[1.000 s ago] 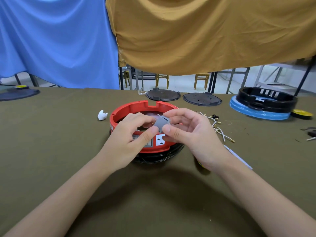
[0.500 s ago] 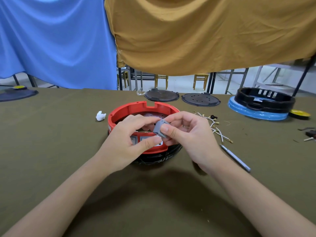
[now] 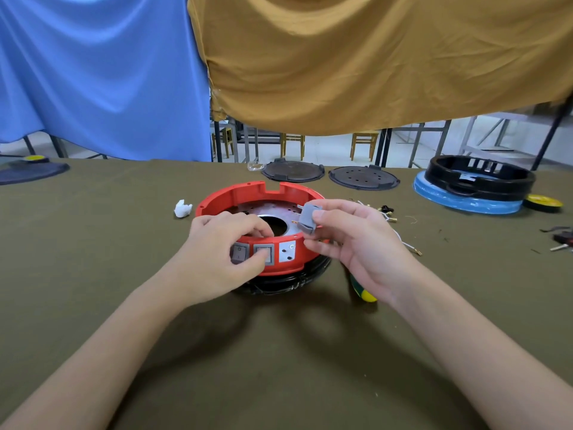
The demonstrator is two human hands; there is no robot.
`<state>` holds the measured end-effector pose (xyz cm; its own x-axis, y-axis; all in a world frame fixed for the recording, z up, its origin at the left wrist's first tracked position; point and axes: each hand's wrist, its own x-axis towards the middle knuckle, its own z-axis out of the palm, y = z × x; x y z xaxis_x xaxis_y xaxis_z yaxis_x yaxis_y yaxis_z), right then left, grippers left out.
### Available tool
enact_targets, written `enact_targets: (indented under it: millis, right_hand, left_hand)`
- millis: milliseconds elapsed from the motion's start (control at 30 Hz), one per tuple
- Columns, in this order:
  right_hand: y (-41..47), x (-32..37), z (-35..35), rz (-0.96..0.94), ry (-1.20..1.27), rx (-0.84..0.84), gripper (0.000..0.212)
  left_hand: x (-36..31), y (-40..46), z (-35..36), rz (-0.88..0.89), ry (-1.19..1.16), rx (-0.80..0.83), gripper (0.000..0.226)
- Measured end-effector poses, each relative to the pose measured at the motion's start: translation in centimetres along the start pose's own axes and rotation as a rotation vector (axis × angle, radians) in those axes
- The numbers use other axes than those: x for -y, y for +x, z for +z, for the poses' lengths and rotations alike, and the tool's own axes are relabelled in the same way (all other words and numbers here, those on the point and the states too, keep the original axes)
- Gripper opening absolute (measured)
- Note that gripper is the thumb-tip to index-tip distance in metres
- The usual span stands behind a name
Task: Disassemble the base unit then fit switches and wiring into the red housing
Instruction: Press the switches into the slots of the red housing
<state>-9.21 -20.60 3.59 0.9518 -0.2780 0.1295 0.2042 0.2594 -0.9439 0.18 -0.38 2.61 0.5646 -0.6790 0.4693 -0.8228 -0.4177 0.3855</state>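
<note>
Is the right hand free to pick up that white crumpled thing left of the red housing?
Probably not: the right hand pinches a grey switch, and the white wad lies beyond the left hand.

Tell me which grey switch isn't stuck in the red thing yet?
The grey switch pinched in the right hand, held above the red housing. The other two switches already sit in its front wall, by the left hand.

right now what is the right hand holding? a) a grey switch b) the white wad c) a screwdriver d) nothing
a: the right hand pinches the grey switch between thumb and fingers, up over the rim of the red housing, while the left hand grips the housing's front wall.
</note>
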Motion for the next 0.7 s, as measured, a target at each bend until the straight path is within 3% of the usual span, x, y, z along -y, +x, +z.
enact_targets:
  millis: [167,433,700]
  right_hand:
    - [-0.16,0.38,-0.23,-0.016,-0.187,0.013,0.012]
    - [-0.66,0.70,-0.58,-0.091,-0.573,0.213,0.018]
    - [-0.58,0.34,-0.34,-0.184,-0.695,0.153,0.028]
  left_hand:
    - [-0.02,0.13,-0.14,0.020,-0.024,-0.005,0.020]
    - [-0.36,0.10,0.11,0.016,0.011,-0.032,0.031]
    - [-0.44,0.13,0.18,0.038,0.008,-0.039,0.022]
